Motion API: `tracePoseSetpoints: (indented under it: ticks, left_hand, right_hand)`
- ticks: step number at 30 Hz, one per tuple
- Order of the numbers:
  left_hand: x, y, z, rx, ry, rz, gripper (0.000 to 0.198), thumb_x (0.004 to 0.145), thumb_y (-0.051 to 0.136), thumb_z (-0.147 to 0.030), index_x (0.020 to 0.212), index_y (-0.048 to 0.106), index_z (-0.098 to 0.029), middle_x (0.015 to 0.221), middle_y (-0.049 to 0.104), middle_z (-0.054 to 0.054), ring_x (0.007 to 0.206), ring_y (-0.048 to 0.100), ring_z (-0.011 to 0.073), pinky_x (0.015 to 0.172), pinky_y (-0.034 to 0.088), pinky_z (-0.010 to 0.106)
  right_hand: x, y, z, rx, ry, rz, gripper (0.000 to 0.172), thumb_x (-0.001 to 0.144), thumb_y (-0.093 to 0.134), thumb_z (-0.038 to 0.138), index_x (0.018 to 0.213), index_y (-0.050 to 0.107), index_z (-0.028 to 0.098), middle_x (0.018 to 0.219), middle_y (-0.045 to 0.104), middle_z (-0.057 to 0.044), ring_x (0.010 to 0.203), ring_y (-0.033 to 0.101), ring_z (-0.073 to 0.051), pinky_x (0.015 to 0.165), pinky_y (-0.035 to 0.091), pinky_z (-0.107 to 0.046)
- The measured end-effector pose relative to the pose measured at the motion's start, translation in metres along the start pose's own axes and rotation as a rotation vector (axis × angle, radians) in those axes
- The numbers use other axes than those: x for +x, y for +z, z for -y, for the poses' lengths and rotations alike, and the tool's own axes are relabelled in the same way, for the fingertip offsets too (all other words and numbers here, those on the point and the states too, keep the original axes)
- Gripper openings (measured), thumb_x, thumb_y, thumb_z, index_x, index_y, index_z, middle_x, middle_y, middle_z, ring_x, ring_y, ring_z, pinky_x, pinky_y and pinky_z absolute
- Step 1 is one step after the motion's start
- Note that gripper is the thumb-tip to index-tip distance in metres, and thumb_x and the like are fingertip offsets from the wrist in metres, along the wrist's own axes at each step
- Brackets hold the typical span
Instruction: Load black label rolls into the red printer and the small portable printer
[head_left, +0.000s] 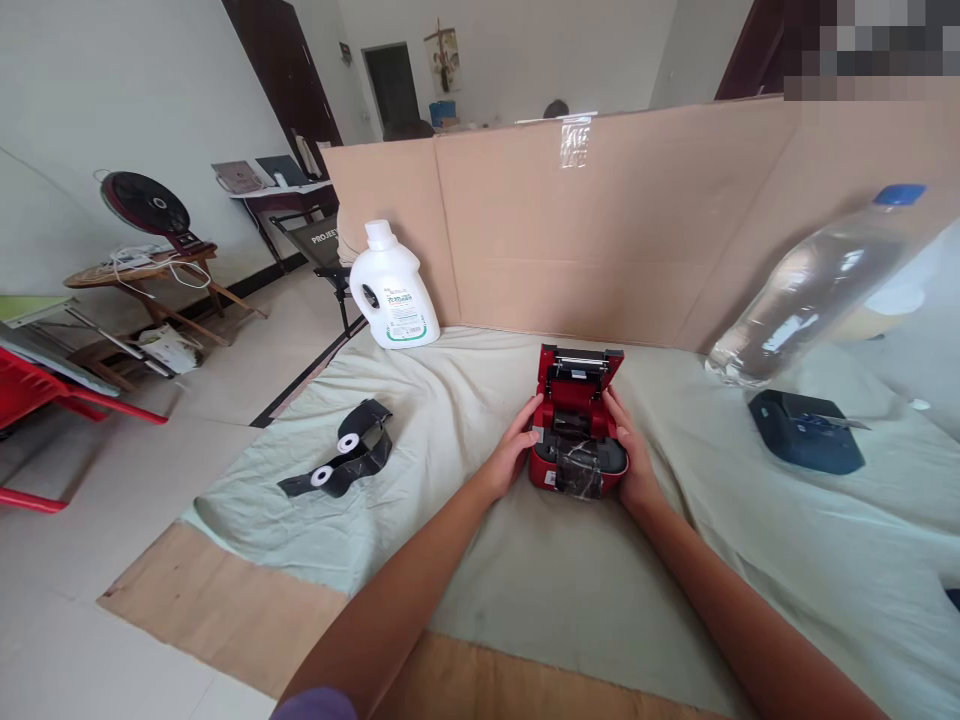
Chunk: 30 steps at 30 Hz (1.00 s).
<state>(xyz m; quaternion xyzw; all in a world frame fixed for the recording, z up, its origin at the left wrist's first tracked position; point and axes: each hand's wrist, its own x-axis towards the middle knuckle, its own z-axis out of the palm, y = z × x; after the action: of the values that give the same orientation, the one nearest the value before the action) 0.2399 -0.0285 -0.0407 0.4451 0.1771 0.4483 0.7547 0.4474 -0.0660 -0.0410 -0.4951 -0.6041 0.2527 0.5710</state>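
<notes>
A small red label printer sits in the middle of a pale green cloth with its lid tipped up and back. A black roll lies inside its open bay. My left hand cups the printer's left side, fingers curled against the casing. My right hand holds the right side the same way. Two black rolls with white cores lie on the cloth to the left of my left hand.
A white detergent jug stands at the back left of the cloth. A clear water bottle with a blue cap leans at the right, above a dark blue printer. A cardboard wall closes the back. Chairs, a fan and tables stand at the left.
</notes>
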Motion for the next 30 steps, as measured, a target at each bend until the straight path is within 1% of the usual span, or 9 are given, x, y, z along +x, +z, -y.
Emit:
tracePoseSetpoints:
  ticks: [3,6,8,12,15,19,22,26,30]
  left_hand:
    - [0.002,-0.003,0.002,0.026,0.034,-0.001,0.068,0.083,0.068,-0.034,0.148,0.048,-0.031,0.162,0.033,-0.001,0.153,0.022,0.0307,0.125,0.017,0.047]
    - [0.005,-0.006,0.006,0.037,0.056,0.002,0.066,0.082,0.069,-0.035,0.145,0.051,-0.031,0.162,0.035,0.0,0.153,0.022,0.0317,0.125,0.015,0.049]
    - [0.007,-0.008,0.008,0.046,0.063,0.0,0.066,0.082,0.07,-0.036,0.145,0.052,-0.031,0.16,0.039,0.001,0.152,0.024,0.0322,0.125,0.014,0.05]
    - [0.008,-0.01,0.009,0.076,0.063,-0.024,0.066,0.08,0.07,-0.037,0.143,0.054,-0.032,0.159,0.04,0.0,0.152,0.024,0.0322,0.126,0.012,0.049]
    - [0.007,-0.009,0.007,0.092,0.052,-0.033,0.064,0.08,0.07,-0.037,0.142,0.055,-0.032,0.159,0.039,0.0,0.152,0.023,0.0325,0.126,0.011,0.049]
    - [0.006,-0.007,0.005,0.09,0.052,-0.033,0.065,0.079,0.071,-0.037,0.141,0.055,-0.032,0.159,0.04,0.0,0.151,0.025,0.0328,0.125,0.013,0.05]
    - [0.005,-0.005,0.004,0.081,0.062,-0.038,0.065,0.078,0.071,-0.038,0.141,0.056,-0.033,0.158,0.042,0.001,0.15,0.027,0.0331,0.125,0.014,0.051]
    - [0.007,-0.004,0.003,0.084,0.07,-0.034,0.064,0.077,0.073,-0.037,0.139,0.058,-0.032,0.156,0.043,0.002,0.149,0.029,0.0337,0.125,0.014,0.052]
    - [0.01,-0.004,0.002,0.086,0.078,-0.044,0.061,0.076,0.074,-0.034,0.136,0.061,-0.03,0.155,0.045,0.003,0.148,0.03,0.0342,0.125,0.015,0.051]
  right_hand:
    - [0.012,-0.013,0.021,-0.114,-0.051,-0.008,0.036,0.096,0.045,0.039,0.121,0.07,0.03,0.14,0.061,-0.003,0.136,0.047,-0.025,0.117,0.033,-0.049]
    - [0.035,-0.023,0.043,-0.36,-0.065,0.164,0.028,0.093,0.051,0.036,0.102,0.076,0.028,0.109,0.073,-0.007,0.108,0.062,-0.025,0.1,0.048,-0.044]
    - [0.054,-0.023,0.052,-0.549,-0.041,0.325,0.03,0.09,0.052,0.031,0.106,0.077,0.026,0.105,0.073,-0.008,0.104,0.063,-0.025,0.095,0.05,-0.042]
    - [0.086,-0.007,0.055,-0.867,0.076,0.65,0.036,0.08,0.062,0.025,0.112,0.076,0.027,0.111,0.073,-0.009,0.117,0.058,-0.031,0.098,0.047,-0.042]
    - [0.097,0.009,0.058,-1.025,0.209,0.785,0.039,0.07,0.072,0.028,0.109,0.077,0.03,0.107,0.073,-0.01,0.119,0.056,-0.037,0.094,0.048,-0.048]
    - [0.098,0.021,0.066,-1.161,0.261,0.757,0.029,0.071,0.069,0.026,0.098,0.077,0.027,0.099,0.074,-0.012,0.12,0.054,-0.042,0.094,0.045,-0.055]
    - [0.096,0.016,0.066,-1.141,0.215,0.727,0.024,0.074,0.065,0.027,0.096,0.074,0.027,0.105,0.075,-0.009,0.12,0.055,-0.039,0.095,0.044,-0.054]
    - [0.09,-0.004,0.07,-0.937,0.156,0.611,0.025,0.074,0.062,0.03,0.097,0.069,0.024,0.109,0.074,-0.008,0.106,0.064,-0.032,0.09,0.05,-0.047]
    - [0.083,-0.011,0.103,-0.561,0.279,0.488,0.029,0.073,0.066,0.043,0.095,0.066,0.024,0.093,0.073,-0.008,0.081,0.067,-0.027,0.073,0.054,-0.041]
